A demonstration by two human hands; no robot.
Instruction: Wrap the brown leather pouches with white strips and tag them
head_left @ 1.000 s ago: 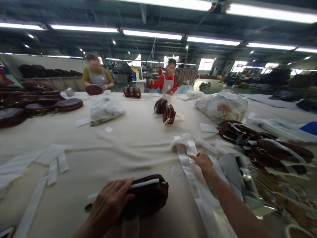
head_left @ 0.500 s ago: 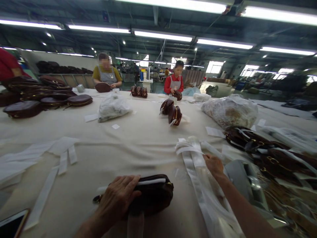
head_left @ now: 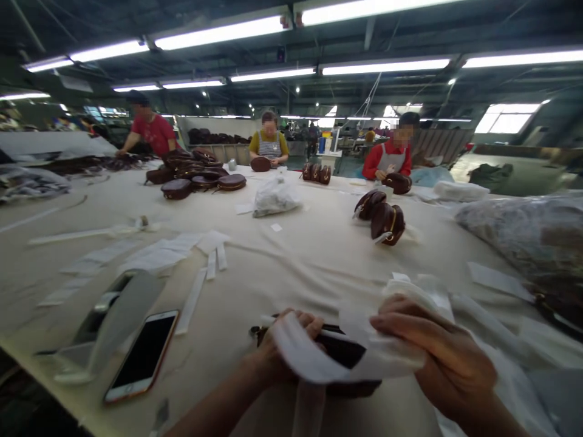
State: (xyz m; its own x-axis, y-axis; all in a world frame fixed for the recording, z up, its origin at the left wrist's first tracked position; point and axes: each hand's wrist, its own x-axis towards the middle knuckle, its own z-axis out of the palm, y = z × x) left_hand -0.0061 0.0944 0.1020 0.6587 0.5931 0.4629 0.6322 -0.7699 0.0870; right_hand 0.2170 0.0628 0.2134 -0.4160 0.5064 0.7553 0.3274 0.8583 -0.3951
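My left hand (head_left: pixel 279 349) is closed on the left end of a small dark brown leather bag (head_left: pixel 344 351) with a zipper, low over the table. A thin white strip (head_left: pixel 312 359) curves across the bag and partly covers my left fingers. My right hand (head_left: pixel 439 349) pinches the right part of this strip between thumb and fingers, just right of the bag. Much of the bag is hidden behind the strip. Another translucent strip (head_left: pixel 310 408) hangs below it.
A phone (head_left: pixel 143 355) and a grey tape dispenser (head_left: pixel 116 315) lie at left, by cut white strips (head_left: pixel 159 252). Ahead stand two brown bags (head_left: pixel 387 223) and a plastic bag (head_left: pixel 276 197). Piled bags (head_left: pixel 195 176) lie far left. Three people work across the table.
My right hand has come from the strip pile to the bag, bringing a white strip over it. My left hand keeps hold of the bag. The view has turned left.
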